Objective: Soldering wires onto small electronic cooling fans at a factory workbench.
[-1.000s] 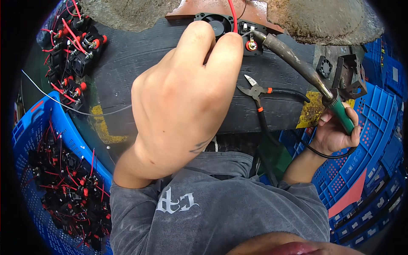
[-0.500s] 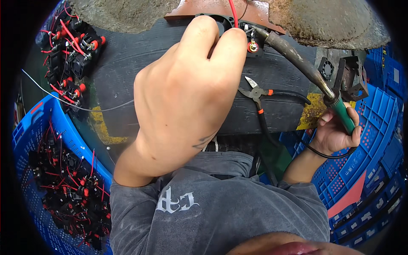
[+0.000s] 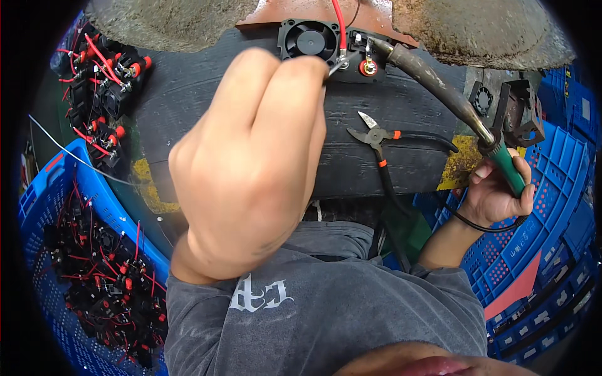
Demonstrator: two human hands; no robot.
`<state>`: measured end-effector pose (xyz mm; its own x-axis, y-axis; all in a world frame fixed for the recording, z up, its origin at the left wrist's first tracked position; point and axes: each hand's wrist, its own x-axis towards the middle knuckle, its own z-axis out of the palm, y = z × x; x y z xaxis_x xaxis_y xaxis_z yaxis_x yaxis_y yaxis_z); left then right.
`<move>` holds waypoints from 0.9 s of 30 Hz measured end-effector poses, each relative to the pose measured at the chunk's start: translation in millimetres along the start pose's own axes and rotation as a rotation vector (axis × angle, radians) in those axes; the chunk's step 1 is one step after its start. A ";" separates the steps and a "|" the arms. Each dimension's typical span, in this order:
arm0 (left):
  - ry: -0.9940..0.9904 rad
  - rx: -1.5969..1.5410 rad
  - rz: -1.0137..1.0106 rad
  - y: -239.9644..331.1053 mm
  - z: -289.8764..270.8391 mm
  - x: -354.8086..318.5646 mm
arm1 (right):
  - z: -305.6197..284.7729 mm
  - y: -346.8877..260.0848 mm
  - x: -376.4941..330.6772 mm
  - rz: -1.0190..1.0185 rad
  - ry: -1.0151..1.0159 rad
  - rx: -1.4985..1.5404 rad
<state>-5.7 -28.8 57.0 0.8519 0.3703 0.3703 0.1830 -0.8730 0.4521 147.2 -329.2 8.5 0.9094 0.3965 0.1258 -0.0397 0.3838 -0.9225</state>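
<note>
Left hand (image 3: 251, 163), knuckles up, pinches thin wire (image 3: 336, 67) near the surface's (image 3: 351, 166) far edge; right hand (image 3: 498, 199), palm up, grips soldering iron (image 3: 453, 100) at near-right corner.

The single head view, from the left of two side-by-side wide fisheyes, looks steeply down past the grey shirt (image 3: 357, 307) to the surface (image 3: 338, 156). It sits near enough for the left hand (image 3: 248, 166) to loom large, yet takes in blue crates (image 3: 116, 203) on both sides.
</note>
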 end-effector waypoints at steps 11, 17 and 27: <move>0.057 -0.152 -0.041 1.7 -13.8 -44.4 | -1.7 -2.9 0.9 -0.024 -0.087 -0.030; 0.192 -0.095 -0.016 -20.9 -6.8 -81.8 | -2.5 -5.6 2.2 -0.057 -0.067 -0.041; 0.240 -0.111 0.133 -37.2 4.6 -98.7 | -3.6 -12.1 1.0 -0.053 -0.059 -0.042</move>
<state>-94.3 -34.3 0.0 0.7219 0.3312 0.6076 0.0113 -0.8835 0.4682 150.1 -336.5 18.5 0.8837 0.4255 0.1952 0.0266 0.3708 -0.9283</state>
